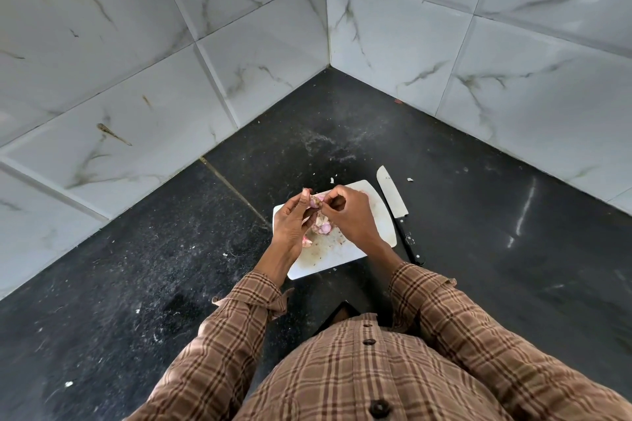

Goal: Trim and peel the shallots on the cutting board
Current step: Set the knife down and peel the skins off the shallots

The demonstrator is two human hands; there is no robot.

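Note:
A white cutting board [345, 255] lies on the dark counter. Above it my left hand [292, 219] holds a small pink shallot [314, 202] between thumb and fingers. My right hand [349, 212] pinches at the shallot's skin from the right. Under the hands a small heap of pink shallots and peels [323, 227] rests on the board, partly hidden. A loose pink peel [307, 242] lies by my left wrist.
A knife [396, 212] with a broad steel blade and black handle lies on the counter along the board's right edge, blade pointing away. Marble-patterned tiled walls meet in a corner behind. Bits of peel are scattered on the black counter [171, 267].

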